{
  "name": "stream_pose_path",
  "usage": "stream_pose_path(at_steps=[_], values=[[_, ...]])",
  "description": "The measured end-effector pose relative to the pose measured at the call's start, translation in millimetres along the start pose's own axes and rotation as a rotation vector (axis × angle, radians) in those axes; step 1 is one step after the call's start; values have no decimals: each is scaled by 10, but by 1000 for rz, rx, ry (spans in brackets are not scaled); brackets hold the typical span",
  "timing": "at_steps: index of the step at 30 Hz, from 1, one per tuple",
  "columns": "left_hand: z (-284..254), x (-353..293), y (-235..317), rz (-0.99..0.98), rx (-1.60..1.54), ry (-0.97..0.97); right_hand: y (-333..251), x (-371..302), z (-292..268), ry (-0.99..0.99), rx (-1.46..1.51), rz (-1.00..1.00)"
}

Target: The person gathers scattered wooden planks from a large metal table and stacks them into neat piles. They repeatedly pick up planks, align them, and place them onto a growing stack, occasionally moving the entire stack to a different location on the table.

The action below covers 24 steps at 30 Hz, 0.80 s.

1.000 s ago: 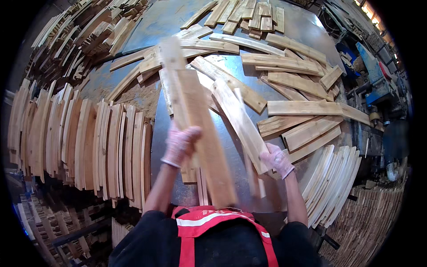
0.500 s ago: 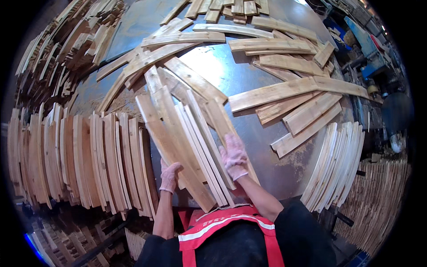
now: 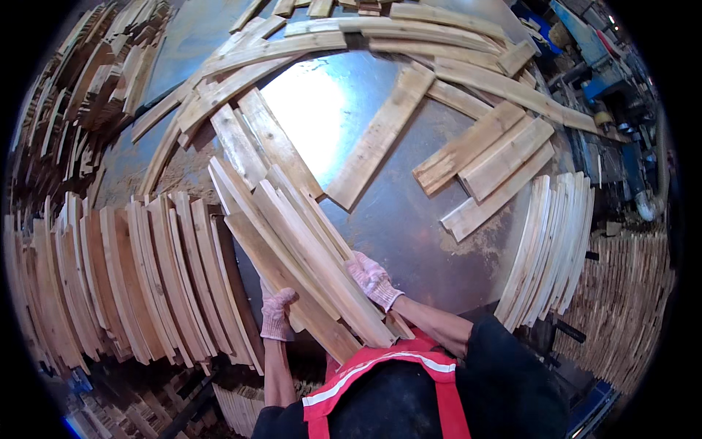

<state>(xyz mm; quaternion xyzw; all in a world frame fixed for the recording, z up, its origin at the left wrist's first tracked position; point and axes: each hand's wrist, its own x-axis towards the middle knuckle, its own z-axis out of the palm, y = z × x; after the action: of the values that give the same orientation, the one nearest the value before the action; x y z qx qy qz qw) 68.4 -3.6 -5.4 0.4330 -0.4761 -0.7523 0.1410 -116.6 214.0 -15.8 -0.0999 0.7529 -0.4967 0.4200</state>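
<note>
A bundle of long wooden boards [image 3: 322, 263] lies slanted in front of me, near ends close to my apron. Some boards are tipped on edge and others lie flatter. My left hand [image 3: 278, 311], in a pale pink knit glove, is closed at the bundle's left edge. On the opposite side, my right hand [image 3: 373, 279], gloved alike, wraps the right edge with its fingertips partly hidden. Past the bundle's far end lie loose boards [image 3: 281, 143], and a single wide board [image 3: 384, 135] slants across the metal table [image 3: 431, 256].
An upright row of boards [image 3: 164, 278] stands along the left, with a shorter row [image 3: 548, 249] at the right. Loose boards [image 3: 504, 154] overlap at the far right. Stacked wood [image 3: 88, 73] fills the far left, and machinery [image 3: 607, 95] stands beyond the table's right edge.
The boards between my hands have been drawn closer together, and my right hand has moved nearer along their side. A wide board now slants at mid-table. The whole view has shifted slightly.
</note>
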Motion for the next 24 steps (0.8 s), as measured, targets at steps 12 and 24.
stream_pose_path(at_steps=[12,24], values=[[1662,-64,249,-215,155,-74,6,-557,-533,459,-256,-98],[913,394,280,-118,762,-128,-323,808,-798,19,-261,-385]])
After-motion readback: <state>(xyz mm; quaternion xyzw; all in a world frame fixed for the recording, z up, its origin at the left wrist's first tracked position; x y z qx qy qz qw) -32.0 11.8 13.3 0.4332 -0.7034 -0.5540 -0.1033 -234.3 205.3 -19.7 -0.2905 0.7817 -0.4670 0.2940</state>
